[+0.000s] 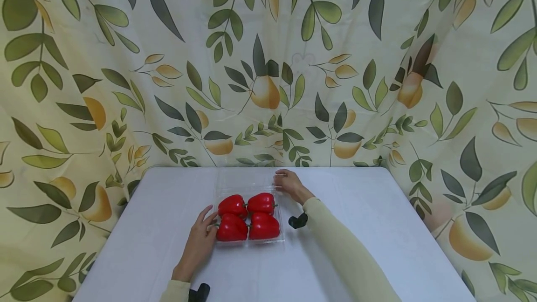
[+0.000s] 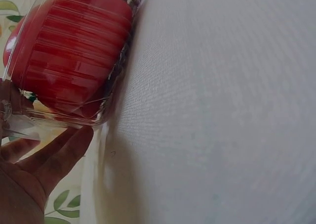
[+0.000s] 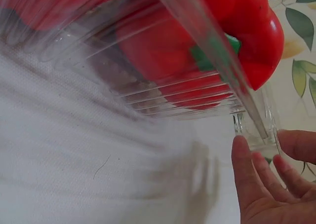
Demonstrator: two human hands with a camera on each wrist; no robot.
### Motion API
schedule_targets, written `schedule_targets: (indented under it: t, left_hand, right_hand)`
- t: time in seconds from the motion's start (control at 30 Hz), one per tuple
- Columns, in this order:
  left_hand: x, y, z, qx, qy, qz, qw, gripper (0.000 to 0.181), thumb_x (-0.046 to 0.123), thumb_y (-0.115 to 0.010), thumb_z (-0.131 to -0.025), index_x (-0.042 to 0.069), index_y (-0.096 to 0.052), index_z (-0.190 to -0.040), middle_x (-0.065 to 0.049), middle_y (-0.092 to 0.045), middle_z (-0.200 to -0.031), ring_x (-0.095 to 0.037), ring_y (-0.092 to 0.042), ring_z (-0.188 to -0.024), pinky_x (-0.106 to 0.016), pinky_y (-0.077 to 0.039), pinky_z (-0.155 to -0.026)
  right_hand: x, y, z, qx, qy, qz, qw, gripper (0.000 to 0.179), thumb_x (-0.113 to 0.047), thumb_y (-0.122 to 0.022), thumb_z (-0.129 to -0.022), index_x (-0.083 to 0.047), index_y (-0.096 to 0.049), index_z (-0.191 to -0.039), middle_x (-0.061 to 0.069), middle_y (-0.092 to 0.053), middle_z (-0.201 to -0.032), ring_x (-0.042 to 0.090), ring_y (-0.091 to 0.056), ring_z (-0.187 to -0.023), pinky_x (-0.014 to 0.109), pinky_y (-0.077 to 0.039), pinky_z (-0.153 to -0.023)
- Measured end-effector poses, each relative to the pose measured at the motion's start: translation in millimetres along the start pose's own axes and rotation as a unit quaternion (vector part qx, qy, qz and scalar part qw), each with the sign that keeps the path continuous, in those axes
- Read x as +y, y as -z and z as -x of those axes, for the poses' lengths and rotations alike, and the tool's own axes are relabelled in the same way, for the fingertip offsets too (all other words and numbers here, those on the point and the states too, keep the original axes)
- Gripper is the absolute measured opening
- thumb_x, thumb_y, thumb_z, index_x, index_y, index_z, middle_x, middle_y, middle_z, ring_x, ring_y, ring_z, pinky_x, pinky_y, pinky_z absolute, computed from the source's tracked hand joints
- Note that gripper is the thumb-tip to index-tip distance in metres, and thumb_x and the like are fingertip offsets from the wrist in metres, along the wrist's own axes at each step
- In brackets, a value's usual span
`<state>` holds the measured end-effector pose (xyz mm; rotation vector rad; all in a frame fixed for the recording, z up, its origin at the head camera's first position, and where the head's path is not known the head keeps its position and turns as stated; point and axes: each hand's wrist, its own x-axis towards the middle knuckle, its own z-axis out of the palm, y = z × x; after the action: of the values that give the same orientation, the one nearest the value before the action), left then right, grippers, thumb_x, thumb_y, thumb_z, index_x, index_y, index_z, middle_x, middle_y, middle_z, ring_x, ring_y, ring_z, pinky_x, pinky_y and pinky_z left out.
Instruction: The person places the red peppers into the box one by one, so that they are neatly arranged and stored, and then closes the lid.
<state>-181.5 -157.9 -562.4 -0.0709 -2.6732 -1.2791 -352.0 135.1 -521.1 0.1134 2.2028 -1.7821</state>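
A clear plastic clamshell box lies on the table with its lid folded back to the far side. Several red bell peppers with green stems sit in its base in two rows. At the box's left side, my left hand touches the wall with fairly straight fingers. My right hand is at the lid's right edge, near the hinge. In the right wrist view its thumb and fingers pinch the clear plastic there.
A white-covered table bears the box. Right behind its far edge hangs a curtain printed with leaves and fruit, which also runs along both sides. A black wrist strap piece juts out under the right forearm.
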Motion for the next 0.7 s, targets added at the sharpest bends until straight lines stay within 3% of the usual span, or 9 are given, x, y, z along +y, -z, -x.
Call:
schedule_targets:
  t: [0.37,0.7]
  left_hand:
    - [0.8,0.2,0.0,0.005,0.000,-0.008,1.0000,0.044,0.011,-0.058,-0.094,0.006,-0.056,-0.138,-0.010,-0.041,-0.154,-0.029,-0.065,-0.117,-0.037,-0.060,-0.088]
    - [-0.3,0.5,0.5,0.004,-0.003,-0.005,1.0000,0.044,0.011,-0.058,-0.095,0.007,-0.055,-0.139,-0.010,-0.043,-0.153,-0.030,-0.065,-0.116,-0.036,-0.060,-0.086]
  right_hand:
    - [-8.0,-0.8,3.6,0.018,0.014,-0.015,0.9996,0.049,-0.007,-0.057,-0.096,-0.001,-0.045,-0.143,0.020,-0.054,-0.139,0.033,-0.061,-0.119,0.040,-0.054,-0.100]
    - [-9.6,0.7,5.2,0.035,0.029,-0.004,0.9990,0.035,-0.008,-0.056,-0.097,-0.003,-0.052,-0.132,0.021,-0.057,-0.127,0.036,-0.060,-0.117,0.039,-0.055,-0.098]
